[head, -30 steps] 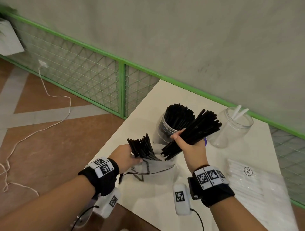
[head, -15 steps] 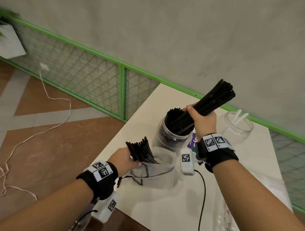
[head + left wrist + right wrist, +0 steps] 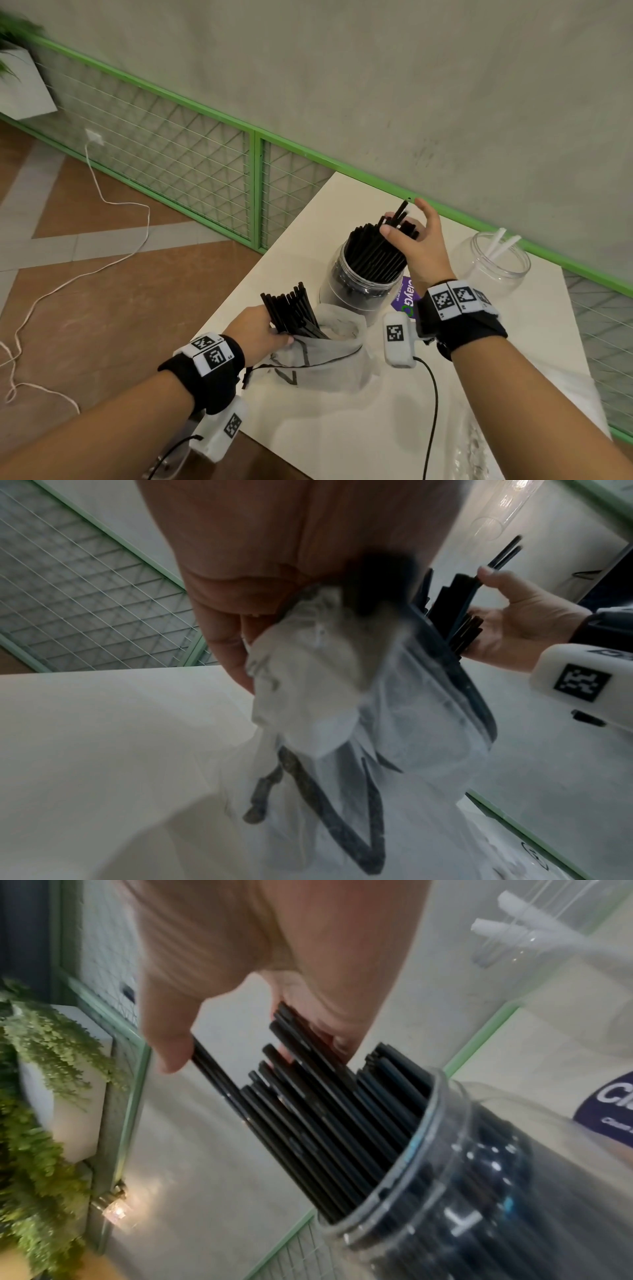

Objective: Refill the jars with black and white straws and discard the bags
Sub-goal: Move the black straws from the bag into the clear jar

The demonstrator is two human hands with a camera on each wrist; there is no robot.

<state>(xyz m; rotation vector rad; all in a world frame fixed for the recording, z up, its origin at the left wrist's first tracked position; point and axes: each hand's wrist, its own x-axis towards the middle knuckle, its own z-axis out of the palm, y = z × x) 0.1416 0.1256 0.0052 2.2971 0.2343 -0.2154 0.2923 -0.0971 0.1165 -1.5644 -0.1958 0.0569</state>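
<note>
1. Two things are hard to read: the printing on the purple label behind the black-straw jar is cut off by the right wrist, and a clear packet at the table's near right edge is blurred
2. The left wrist view is mostly palm and smeared plastic, so the left fingertips cannot be made out there
3. The white table stands against a grey wall with a green-framed wire mesh fence; a white cable trails over the brown floor, and a planter sits at the far left
4. The jar near mid-table is packed with black straws; the right hand rests on their tops, fingers loosely spread, thumb against one straw
5. The second jar, further right, holds a couple of white straws
6. The left hand grips the clear bag at its mouth, fingers clamped round it and the bundle of black straws sticking out
</note>
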